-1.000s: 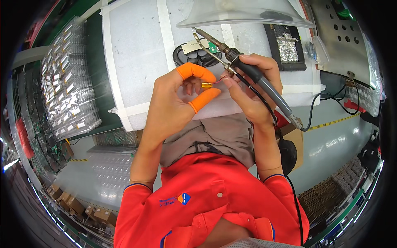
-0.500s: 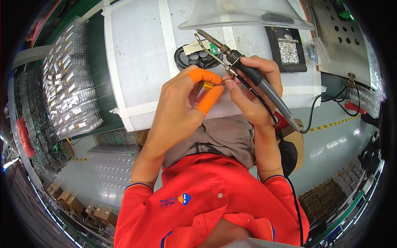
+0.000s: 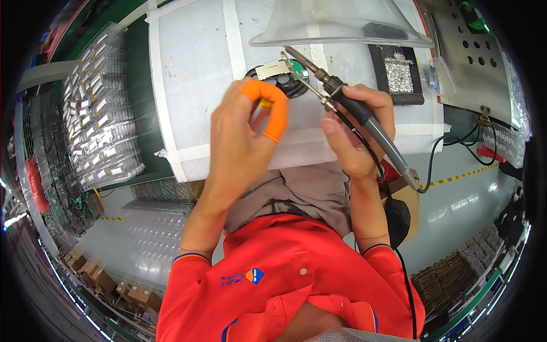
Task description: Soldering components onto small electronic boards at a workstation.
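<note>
My left hand (image 3: 236,134), with orange finger cots on thumb and forefinger, is pinched around a small yellow-ended part (image 3: 265,103); most of it is hidden by the fingers. In my right hand (image 3: 354,149) lies a soldering iron (image 3: 373,126) with a thin metal feed tube alongside, its tip pointing up and left. Just beyond the left fingers, a black rounded holder (image 3: 294,89) carries a green circuit board (image 3: 297,66) with a cream plate (image 3: 273,69) on it. The iron's tip hangs over or near the board; I cannot tell whether it touches.
At the left stand stacked clear trays (image 3: 99,114) of small silver parts. A black box holds metal shavings (image 3: 399,73) at the right, near a perforated metal case (image 3: 470,51). A clear plastic hood (image 3: 336,25) spans the back. The iron's cable (image 3: 431,165) trails right.
My left hand has moved left, away from my right hand, keeping the yellow-ended part. The right thumb and fingers have parted from the thin wire, and the iron has shifted slightly right and nearer.
</note>
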Motion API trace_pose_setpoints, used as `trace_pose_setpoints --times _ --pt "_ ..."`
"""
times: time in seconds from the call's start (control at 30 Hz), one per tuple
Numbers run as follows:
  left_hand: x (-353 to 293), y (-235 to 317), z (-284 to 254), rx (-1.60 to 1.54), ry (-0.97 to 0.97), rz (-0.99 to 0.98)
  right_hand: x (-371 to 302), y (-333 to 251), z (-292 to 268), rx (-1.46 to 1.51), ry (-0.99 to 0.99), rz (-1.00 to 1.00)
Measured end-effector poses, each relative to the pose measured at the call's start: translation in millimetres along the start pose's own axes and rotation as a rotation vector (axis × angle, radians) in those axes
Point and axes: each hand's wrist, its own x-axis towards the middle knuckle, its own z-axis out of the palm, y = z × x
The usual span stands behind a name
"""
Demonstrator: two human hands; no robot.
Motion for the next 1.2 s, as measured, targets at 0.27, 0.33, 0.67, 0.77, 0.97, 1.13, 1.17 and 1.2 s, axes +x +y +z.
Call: trace_pose_setpoints --times 0.27,0.33,0.67,0.77,0.97,1.13,1.17,1.2 --pt "35.8 -16.4 -9.9 0.256 0.003 0.251 4.2 -4.2 -6.6 -0.014 0.355 0.166" --pt "40.2 -20.1 -5.3 0.248 -0.004 0.292 2.8 -4.7 -8.6 0.013 0.37 0.148" --pt "40.7 -17.0 1.9 0.375 0.005 0.299 -30.6 -20.6 -68.4 0.158 0.624 0.096" --pt "41.8 -16.0 3.5 0.412 0.041 0.371 -33.6 -21.6 -79.7 0.249 0.603 0.072" --pt "39.6 -21.5 9.1 0.235 0.049 0.229 -35.1 -19.4 -83.9 0.462 0.66 0.198" --pt "39.2 -22.6 9.4 0.223 0.039 0.227 -35.3 -23.4 -87.7 0.559 0.72 0.216" --pt "39.4 -22.1 9.3 0.213 0.037 0.227 -35.5 -23.6 -87.5 0.56 0.709 0.206" --pt "39.6 -21.5 9.1 0.213 0.037 0.226 -35.8 -23.2 -86.7 0.605 0.662 0.127"
